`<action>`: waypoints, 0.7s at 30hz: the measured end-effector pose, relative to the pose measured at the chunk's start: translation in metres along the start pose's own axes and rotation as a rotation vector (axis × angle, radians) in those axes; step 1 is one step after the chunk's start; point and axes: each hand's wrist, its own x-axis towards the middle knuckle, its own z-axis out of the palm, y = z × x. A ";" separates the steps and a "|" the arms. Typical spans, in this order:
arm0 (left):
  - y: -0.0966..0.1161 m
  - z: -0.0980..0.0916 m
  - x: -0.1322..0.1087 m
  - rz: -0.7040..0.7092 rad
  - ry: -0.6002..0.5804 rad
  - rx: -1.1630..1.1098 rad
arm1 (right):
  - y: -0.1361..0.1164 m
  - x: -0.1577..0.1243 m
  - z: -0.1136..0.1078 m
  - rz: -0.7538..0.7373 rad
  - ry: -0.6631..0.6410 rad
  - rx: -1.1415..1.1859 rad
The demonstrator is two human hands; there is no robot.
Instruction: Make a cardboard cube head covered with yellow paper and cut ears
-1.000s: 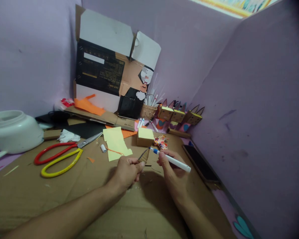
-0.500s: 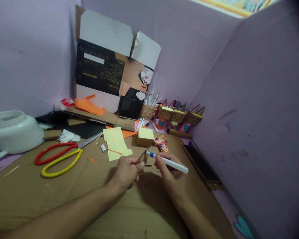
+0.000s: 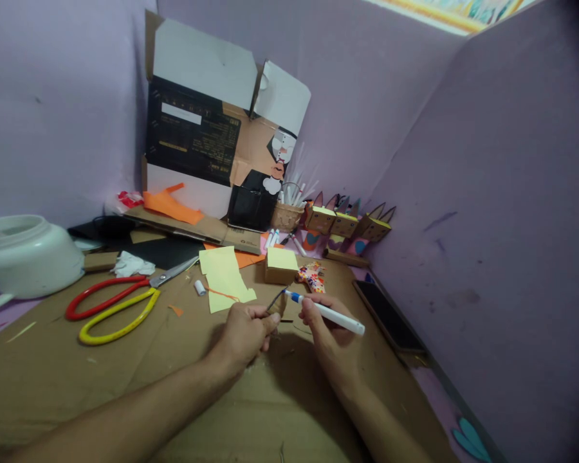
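Note:
My left hand point(image 3: 248, 331) pinches a small cardboard piece point(image 3: 280, 304) that has a dark edge; its lower part is hidden by the fingers. In my right hand point(image 3: 330, 334) is a white marker point(image 3: 340, 317) with a blue tip end, which points left and meets or nearly meets the upper edge of the piece. Just beyond the hands sit a small box with a pale yellow top point(image 3: 281, 265) and a flower-patterned cutout point(image 3: 312, 276). A yellow paper sheet point(image 3: 224, 280) lies behind my left hand, with a white marker cap point(image 3: 200, 287) beside it.
Large scissors point(image 3: 120, 302) with red and yellow handles lie at the left, near a white pot point(image 3: 29, 257). A phone point(image 3: 388, 315) rests along the right edge. Behind stand an opened box point(image 3: 197, 128), a basket of markers point(image 3: 288, 217) and several cardboard figures point(image 3: 345, 225).
The marker tip has shifted very slightly along the top of the cardboard piece. Both hands keep their grips and nearly the same positions.

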 end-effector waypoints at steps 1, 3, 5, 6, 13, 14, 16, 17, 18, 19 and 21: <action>0.000 0.000 0.000 0.002 0.001 0.002 | 0.000 0.000 0.000 0.002 0.007 0.005; 0.000 0.000 0.000 0.008 -0.002 -0.001 | -0.001 0.001 0.000 0.004 0.009 0.012; 0.000 0.000 0.000 0.006 -0.006 -0.007 | -0.002 0.000 0.000 0.006 -0.012 0.008; 0.000 0.000 0.000 0.001 -0.005 -0.007 | -0.002 -0.001 0.000 0.007 -0.028 0.005; -0.002 0.000 0.001 -0.007 -0.003 -0.024 | 0.000 -0.004 0.000 0.013 -0.063 -0.004; -0.002 0.000 0.001 -0.009 -0.004 -0.026 | 0.001 -0.004 0.000 0.014 -0.054 -0.007; -0.002 0.000 0.002 -0.013 -0.006 -0.027 | 0.000 -0.002 -0.001 0.016 -0.026 -0.007; -0.002 0.000 0.002 -0.012 -0.007 -0.025 | 0.000 -0.001 -0.001 0.014 -0.012 -0.002; -0.002 0.000 0.002 -0.013 -0.008 -0.023 | 0.000 0.000 0.000 0.011 0.002 0.005; -0.002 0.001 0.002 -0.013 -0.010 -0.022 | -0.001 0.001 0.000 0.009 0.017 0.015; -0.002 0.000 0.002 -0.014 -0.010 -0.022 | -0.001 0.003 0.000 0.009 0.043 0.032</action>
